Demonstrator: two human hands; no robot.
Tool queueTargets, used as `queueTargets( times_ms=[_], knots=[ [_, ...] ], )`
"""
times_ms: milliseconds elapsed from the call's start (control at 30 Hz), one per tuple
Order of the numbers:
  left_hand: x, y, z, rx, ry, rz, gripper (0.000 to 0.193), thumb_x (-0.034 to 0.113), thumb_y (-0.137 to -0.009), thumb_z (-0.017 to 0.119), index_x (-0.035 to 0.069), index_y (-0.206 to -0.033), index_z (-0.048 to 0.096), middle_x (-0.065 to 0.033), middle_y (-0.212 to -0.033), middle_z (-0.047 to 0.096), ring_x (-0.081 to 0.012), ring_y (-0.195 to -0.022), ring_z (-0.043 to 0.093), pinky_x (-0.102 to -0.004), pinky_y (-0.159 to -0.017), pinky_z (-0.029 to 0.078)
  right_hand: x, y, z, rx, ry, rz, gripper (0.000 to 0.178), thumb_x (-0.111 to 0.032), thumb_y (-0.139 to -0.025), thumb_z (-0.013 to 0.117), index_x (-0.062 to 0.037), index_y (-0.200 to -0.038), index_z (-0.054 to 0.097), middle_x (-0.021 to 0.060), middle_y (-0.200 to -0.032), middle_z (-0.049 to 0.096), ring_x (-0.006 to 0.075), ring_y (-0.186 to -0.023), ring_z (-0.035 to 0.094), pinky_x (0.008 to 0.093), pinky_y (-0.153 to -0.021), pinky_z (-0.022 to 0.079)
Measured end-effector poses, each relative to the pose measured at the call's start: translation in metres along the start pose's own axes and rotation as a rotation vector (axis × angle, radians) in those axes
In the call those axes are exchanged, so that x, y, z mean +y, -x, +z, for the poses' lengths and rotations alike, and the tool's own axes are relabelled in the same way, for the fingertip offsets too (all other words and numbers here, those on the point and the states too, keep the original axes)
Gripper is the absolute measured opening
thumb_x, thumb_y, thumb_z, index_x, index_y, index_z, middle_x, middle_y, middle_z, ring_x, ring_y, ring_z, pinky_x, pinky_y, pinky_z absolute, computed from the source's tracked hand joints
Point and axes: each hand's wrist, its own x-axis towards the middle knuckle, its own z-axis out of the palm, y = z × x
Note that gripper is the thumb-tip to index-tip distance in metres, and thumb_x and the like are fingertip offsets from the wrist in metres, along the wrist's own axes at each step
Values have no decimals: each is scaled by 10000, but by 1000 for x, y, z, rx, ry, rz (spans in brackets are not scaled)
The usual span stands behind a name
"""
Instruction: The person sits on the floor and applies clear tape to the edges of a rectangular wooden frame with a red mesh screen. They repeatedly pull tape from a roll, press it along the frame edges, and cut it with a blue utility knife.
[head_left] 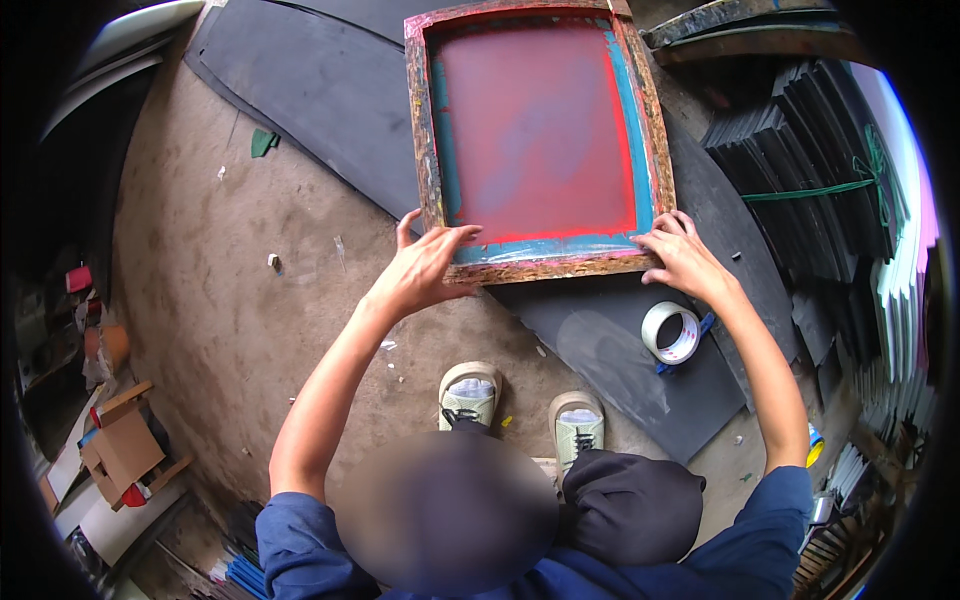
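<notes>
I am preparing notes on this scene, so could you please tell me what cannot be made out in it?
In the head view:
Whatever lies beneath the framed screen: hidden by it.
Blue thing under the tape roll: partly covered by the roll.
White sheets at the right: cut off by the dark fisheye rim.
Pale bit on the floor, left of the left hand: too small to identify.

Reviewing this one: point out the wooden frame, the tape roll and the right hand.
Wooden frame [560, 269]: head view, on its near rail.
Tape roll [653, 332]: head view, left part of its ring.
Right hand [690, 262]: head view, back of the hand.
</notes>
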Motion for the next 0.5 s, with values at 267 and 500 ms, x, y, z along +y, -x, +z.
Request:
queueTargets(
  times_ms=[267, 500],
  knots=[
    [-2, -3, 12, -268, -156, 58, 1051, 194, -671, 740, 190, -1427, 10, -46, -1030, 645, -199, -976, 607, -471, -1105, 132, 5, -1, -3, 80, 88, -82, 337, -84, -626, 717, -94, -959, 668, 40, -803, 645, 182, -1060, 484, 521, -1063, 193],
    [-11, -1, 19, -145, -136, 38, 1002, 225, -682, 737, 188, -1422, 63, -35, -963, 668, -187, -907, 628, -448, -1066, 226, 26, -1, 10, 234, 16, -164, 219, -47, -657, 669, -93, -870, 683, 28, -742, 651, 177, -1030, 515, 469, -1087, 188]
  ],
)
